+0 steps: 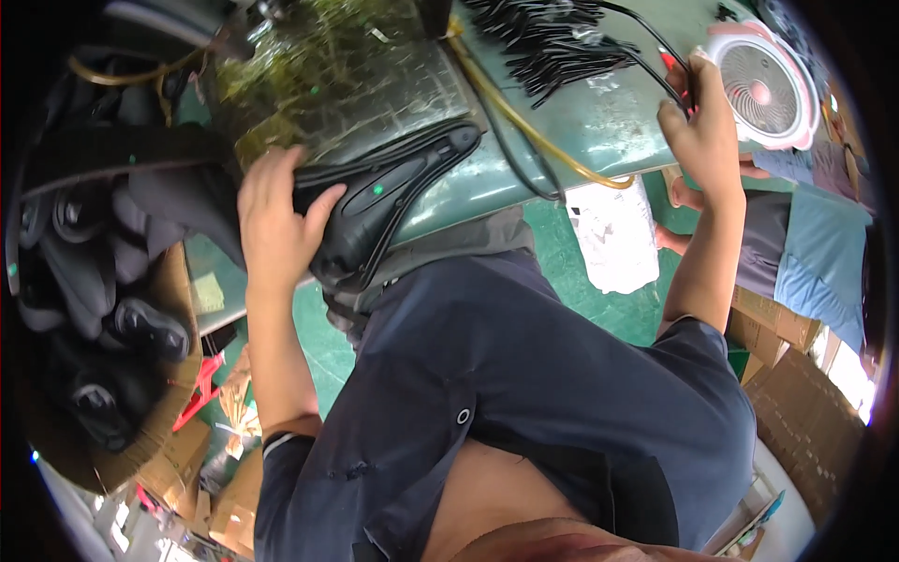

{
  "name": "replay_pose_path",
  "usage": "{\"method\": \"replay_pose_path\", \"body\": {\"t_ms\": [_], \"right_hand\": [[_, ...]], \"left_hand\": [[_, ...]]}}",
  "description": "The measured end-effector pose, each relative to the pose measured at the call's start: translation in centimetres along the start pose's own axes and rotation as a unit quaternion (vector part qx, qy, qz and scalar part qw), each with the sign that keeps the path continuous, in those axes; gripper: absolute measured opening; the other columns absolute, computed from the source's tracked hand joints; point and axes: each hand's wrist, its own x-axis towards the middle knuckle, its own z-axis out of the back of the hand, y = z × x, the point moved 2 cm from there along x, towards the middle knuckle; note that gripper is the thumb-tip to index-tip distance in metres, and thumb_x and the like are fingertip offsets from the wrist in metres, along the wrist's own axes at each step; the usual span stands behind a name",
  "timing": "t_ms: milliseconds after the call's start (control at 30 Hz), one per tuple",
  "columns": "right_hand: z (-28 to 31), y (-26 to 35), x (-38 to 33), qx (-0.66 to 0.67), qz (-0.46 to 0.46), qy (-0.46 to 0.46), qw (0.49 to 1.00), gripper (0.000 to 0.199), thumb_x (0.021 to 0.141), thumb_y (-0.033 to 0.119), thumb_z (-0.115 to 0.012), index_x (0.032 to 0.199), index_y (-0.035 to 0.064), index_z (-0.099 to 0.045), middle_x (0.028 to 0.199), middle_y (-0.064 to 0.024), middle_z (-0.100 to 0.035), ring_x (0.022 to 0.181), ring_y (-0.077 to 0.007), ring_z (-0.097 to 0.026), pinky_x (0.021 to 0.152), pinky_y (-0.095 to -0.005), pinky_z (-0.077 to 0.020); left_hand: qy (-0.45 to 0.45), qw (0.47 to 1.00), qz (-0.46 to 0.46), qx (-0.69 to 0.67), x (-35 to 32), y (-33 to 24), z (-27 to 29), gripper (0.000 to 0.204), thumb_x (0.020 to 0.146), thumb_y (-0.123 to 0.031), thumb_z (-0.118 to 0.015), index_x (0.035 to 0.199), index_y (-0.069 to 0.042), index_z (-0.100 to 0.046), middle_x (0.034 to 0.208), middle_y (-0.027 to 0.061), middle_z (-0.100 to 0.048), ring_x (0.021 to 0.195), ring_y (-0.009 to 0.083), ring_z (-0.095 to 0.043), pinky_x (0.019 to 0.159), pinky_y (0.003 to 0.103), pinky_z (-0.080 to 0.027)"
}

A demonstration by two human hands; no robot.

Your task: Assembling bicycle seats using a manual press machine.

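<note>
A long black moulded plastic part [375, 201] lies at the front edge of the green worktable, slightly over my lap. Its far end is narrow and rounded, with a small hole. My left hand [276, 215] grips the wide near end, thumb on top and fingers along the far side. Out to the right, the fingers of my right hand [698, 131] are closed round a black cable [646, 66]. That cable runs back to a pile of bundled black cables [562, 42]. Something small and red [668, 59] shows beside the right fingers, too little of it to name.
Behind the part stands a metal block [346, 84] covered in yellowed film. A yellow hose [524, 131] crosses the table. At the right is a pink and white fan [758, 84], with another person beside it. A carton [178, 365] of black moulded parts stands left.
</note>
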Motion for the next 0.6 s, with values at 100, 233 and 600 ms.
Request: {"method": "replay_pose_path", "body": {"t_ms": [100, 233, 600], "right_hand": [[-4.0, 2.1, -1.6, 0.223, -0.006, 0.043, 0.974, 0.056, 0.089, -0.008, -0.072, 0.143, 0.0017, -0.061, 0.109, -0.0043, -0.069, 0.093, -0.0135, -0.06, 0.086, -0.0272, -0.0517], [-7.4, 9.1, -3.6, 0.359, 0.068, 0.151, 0.919, 0.058, 0.084, 0.006, -0.091, 0.138, 0.0074, -0.071, 0.081, 0.0076, -0.043, 0.072, -0.0045, -0.042, 0.062, -0.0221, -0.0353], [-14.2, 17.4, -4.7, 0.221, 0.299, 0.105, 0.922, 0.067, 0.071, 0.024, -0.098, 0.134, 0.0164, -0.077, 0.077, -0.0011, -0.056, 0.062, -0.0167, -0.055, 0.056, -0.033, -0.0488]], "left_hand": [[0.048, 0.972, 0.077, -0.215, -1.2, 1.7, -1.7, 0.039, 0.083, -0.022, -0.092, 0.112, -0.003, -0.074, 0.111, 0.0164, -0.073, 0.103, 0.0389, -0.071, 0.089, 0.044, -0.057], [-0.028, 0.969, 0.087, -0.231, -0.7, 0.7, -3.2, 0.036, 0.085, -0.021, -0.091, 0.111, -0.002, -0.075, 0.11, 0.0152, -0.074, 0.1, 0.0355, -0.072, 0.088, 0.04, -0.057], [-0.185, 0.828, 0.266, -0.458, -4.5, 0.9, -6.4, 0.026, 0.117, -0.018, -0.056, 0.12, -0.001, -0.076, 0.089, -0.008, -0.062, 0.067, -0.0014, -0.04, 0.061, 0.018, -0.035]]}}
